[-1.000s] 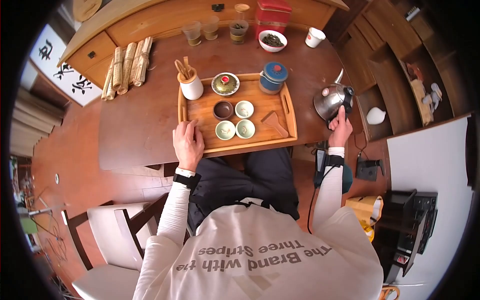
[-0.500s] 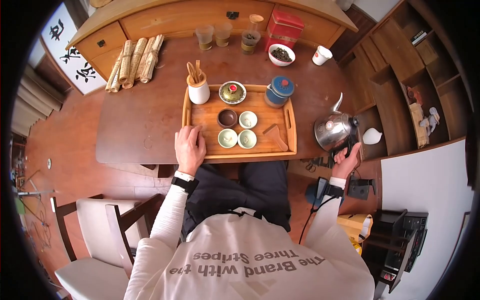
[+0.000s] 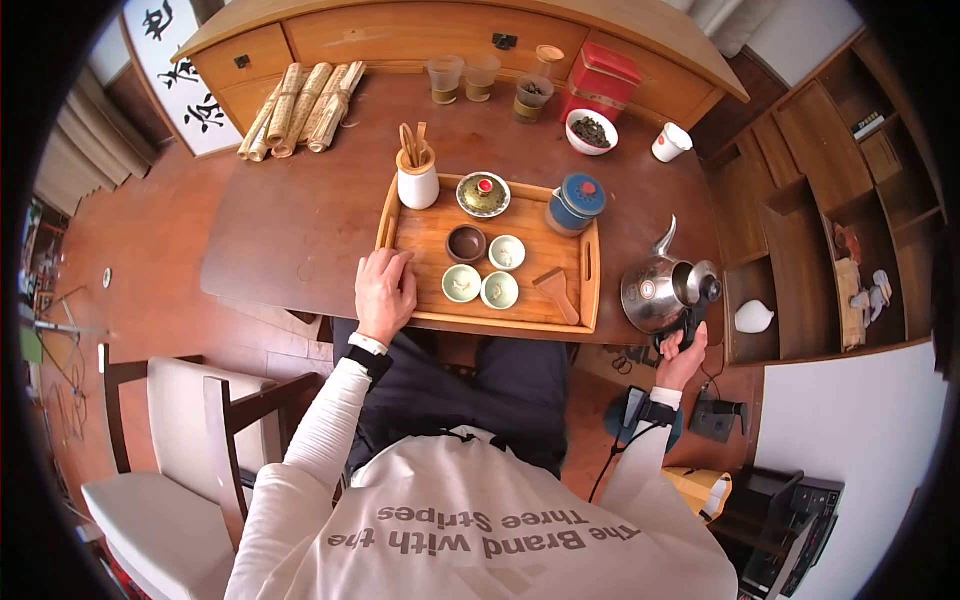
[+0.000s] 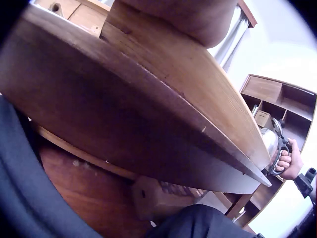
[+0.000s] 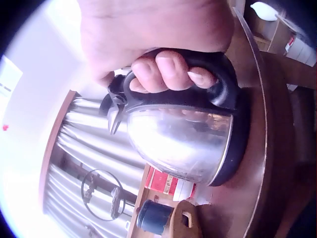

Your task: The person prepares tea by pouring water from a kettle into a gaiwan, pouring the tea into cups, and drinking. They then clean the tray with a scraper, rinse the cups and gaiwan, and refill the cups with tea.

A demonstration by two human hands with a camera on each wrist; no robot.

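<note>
My right hand (image 3: 682, 358) grips the black handle of a shiny steel kettle (image 3: 648, 298), fingers curled through the loop in the right wrist view. The kettle is at the table's near right edge, its spout pointing away. Its lid (image 3: 704, 284) stands tilted up by the handle. My left hand (image 3: 386, 296) rests on the near left corner of a wooden tray (image 3: 450, 320). On the tray are pale green cups (image 3: 462, 284), a dark brown cup (image 3: 466, 244), a wooden scraper-shaped tool (image 3: 558, 294), a lidded bowl (image 3: 484, 194), a blue lidded pot (image 3: 577, 204) and a white tool holder (image 3: 418, 187).
Bamboo scrolls (image 3: 300, 110) lie at the back left. Clear cups (image 3: 446, 78), a red box (image 3: 604, 80), a bowl of tea leaves (image 3: 592, 132) and a white paper cup (image 3: 672, 143) stand along the back. Shelves (image 3: 820, 230) rise at the right.
My right hand has wrapped its fingers round the kettle handle and brought the kettle nearer to me, beside the tray. The lid has tilted up. The left hand stays on the tray; the view shifted.
</note>
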